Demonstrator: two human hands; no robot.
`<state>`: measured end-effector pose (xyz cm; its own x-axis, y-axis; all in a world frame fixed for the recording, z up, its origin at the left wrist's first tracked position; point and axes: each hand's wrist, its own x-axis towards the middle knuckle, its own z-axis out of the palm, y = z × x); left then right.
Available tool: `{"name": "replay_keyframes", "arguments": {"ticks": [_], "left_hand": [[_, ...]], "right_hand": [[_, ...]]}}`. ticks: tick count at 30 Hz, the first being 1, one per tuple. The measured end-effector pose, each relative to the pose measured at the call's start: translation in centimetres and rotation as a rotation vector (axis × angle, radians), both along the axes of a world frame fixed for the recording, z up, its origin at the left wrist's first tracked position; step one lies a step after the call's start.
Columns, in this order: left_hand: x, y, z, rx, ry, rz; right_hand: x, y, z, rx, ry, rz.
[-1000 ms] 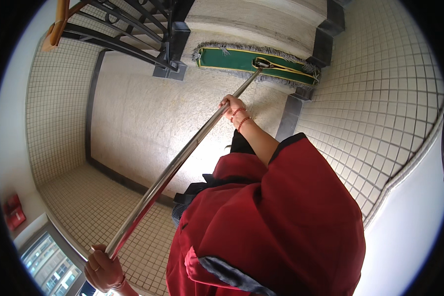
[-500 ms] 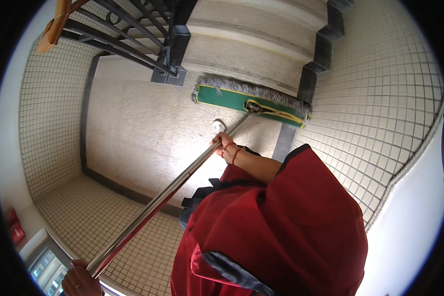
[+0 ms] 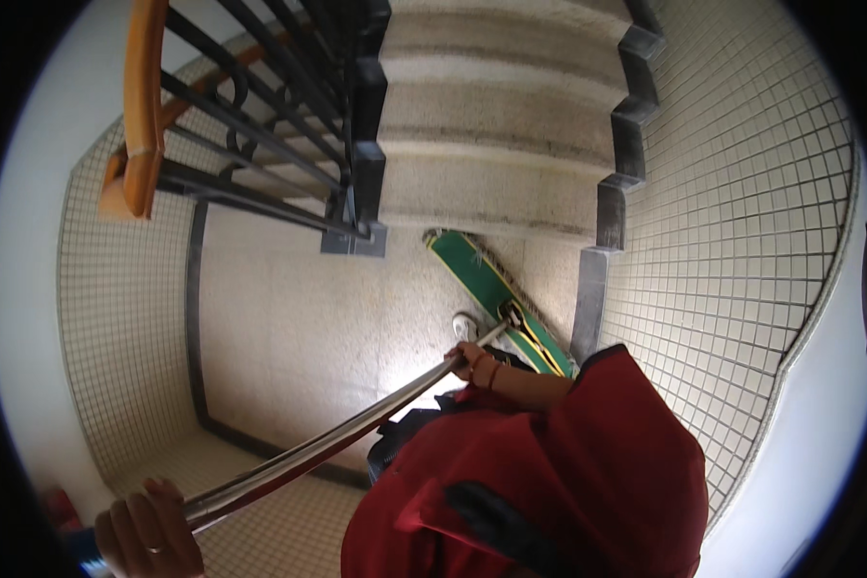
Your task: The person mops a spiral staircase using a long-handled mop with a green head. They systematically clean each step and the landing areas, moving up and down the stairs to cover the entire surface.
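Note:
A dust mop with a metal handle runs slantwise from the lower left toward the stairs. Its long green head, edged in yellow with a grey fringe, lies angled on the landing floor near the bottom step. Wrapped around the upper end of the handle is my left hand, with a ring on one finger. My right hand, red bead bracelets at the wrist, grips the handle lower down, close to the head. A white shoe shows beside the mop head, partly covered by my arm.
Stone steps rise ahead. A dark metal railing with an orange-brown handrail stands at the left of them. Tiled walls border the landing on both sides, with dark skirting along the floor.
The mop head has turned from lying roughly along the step to a steep slant, its right end drawn nearer to me. The view has shifted, showing more stairs. Both hands keep their hold.

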<state>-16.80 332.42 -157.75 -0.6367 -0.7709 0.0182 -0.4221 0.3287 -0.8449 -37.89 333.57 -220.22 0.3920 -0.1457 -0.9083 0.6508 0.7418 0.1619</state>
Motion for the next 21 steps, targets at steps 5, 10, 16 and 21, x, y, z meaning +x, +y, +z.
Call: {"name": "replay_keyframes", "arguments": {"ticks": [5,10,16,21], "left_hand": [[4.5,-3.2,-1.3,-0.01,0.091,-0.098],[7.8,-2.0,-2.0,-0.045,0.107,-0.272],[14.2,2.5,-10.2,-0.164,0.069,-0.612],[18.7,6.1,-14.4,-0.058,0.187,-0.504]], "right_hand": [[-0.1,0.0,0.2,-0.057,0.089,-0.132],[0.8,1.3,4.5,-0.047,0.121,-0.132],[5.6,6.6,-1.2,-0.118,0.085,-0.14],[14.0,7.7,8.5,0.039,0.267,-0.612]]}}
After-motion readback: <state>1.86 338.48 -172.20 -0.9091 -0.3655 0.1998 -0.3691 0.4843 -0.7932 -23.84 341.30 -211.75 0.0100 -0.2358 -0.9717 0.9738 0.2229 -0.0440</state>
